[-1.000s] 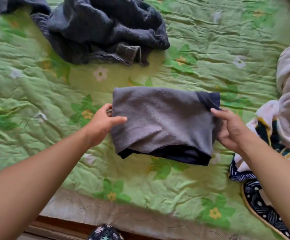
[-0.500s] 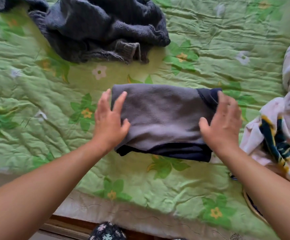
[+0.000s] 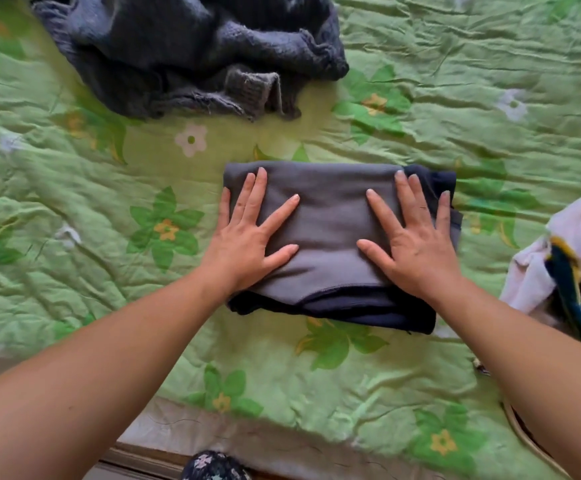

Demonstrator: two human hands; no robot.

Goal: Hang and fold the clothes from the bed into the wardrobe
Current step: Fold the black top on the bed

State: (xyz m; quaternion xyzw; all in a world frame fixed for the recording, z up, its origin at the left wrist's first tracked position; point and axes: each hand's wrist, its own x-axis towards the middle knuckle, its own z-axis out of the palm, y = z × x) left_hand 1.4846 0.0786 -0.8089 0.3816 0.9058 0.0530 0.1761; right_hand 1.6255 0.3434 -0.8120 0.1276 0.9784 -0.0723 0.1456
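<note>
A folded grey garment (image 3: 330, 230) lies flat on the green floral quilt (image 3: 490, 98) that covers the bed. It sits about midway between the bed's left and right sides, not far from the near edge. It forms a rough rectangle. A dark navy layer (image 3: 368, 306) shows beneath the grey along the near side and again at the far right corner of the fold.

Both hands lie palm down on top of the garment and grip nothing. The left hand (image 3: 247, 244) rests on the left part of the fold, fingers straight and spread, with the little finger at the cloth's left border. The right hand (image 3: 417, 251) rests on the right part in the same way, and its outer fingers reach over the navy strip. The 2 thumbs point toward each other with bare grey cloth between them.

Toward the far left of the quilt lies a crumpled dark grey knitted sweater (image 3: 185, 46). Its ribbed cuff (image 3: 251, 88) is turned toward the folded garment but lies well apart from it. At the right edge of the bed sits a bunched pale cloth (image 3: 566, 268) with a navy and yellow pattern, apart from the fold. Along the near edge a strip of wooden bed frame (image 3: 136, 455) shows below the quilt, and beside it a bit of dark floral fabric (image 3: 213, 467).
</note>
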